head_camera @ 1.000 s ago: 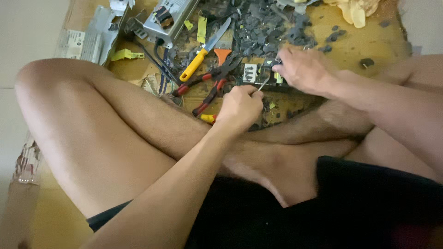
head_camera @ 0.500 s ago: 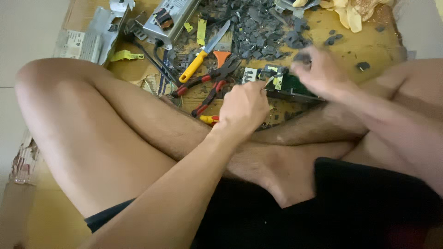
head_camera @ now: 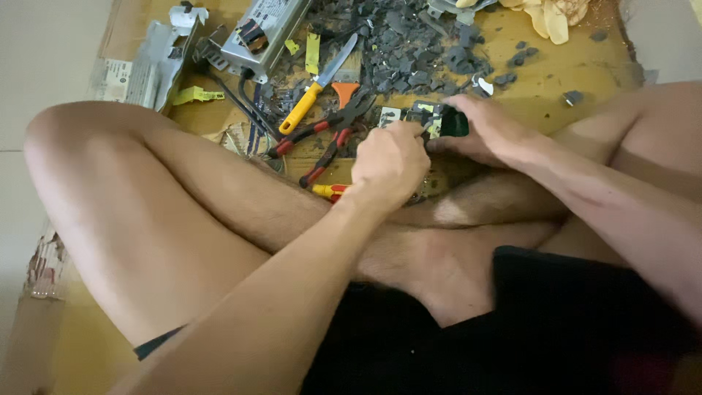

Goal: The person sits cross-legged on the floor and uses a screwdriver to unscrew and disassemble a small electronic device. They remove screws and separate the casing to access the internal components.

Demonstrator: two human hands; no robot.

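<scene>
While left hand [head_camera: 391, 162] is fisted on a thin tool and right hand [head_camera: 491, 130] pins the circuit board [head_camera: 437, 121], board prob. light, stiff, brittle; grip by edges.

A single head-worn camera is looking steeply down from close range over the person's crossed legs, which are filling the lower frame. It is facing forward toward the cardboard sheet [head_camera: 578, 62] lying across the upper frame.

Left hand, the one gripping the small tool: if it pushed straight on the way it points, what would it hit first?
Most likely the green circuit board that the right hand steadies, just ahead of the left hand; depth is hard to judge.
</scene>
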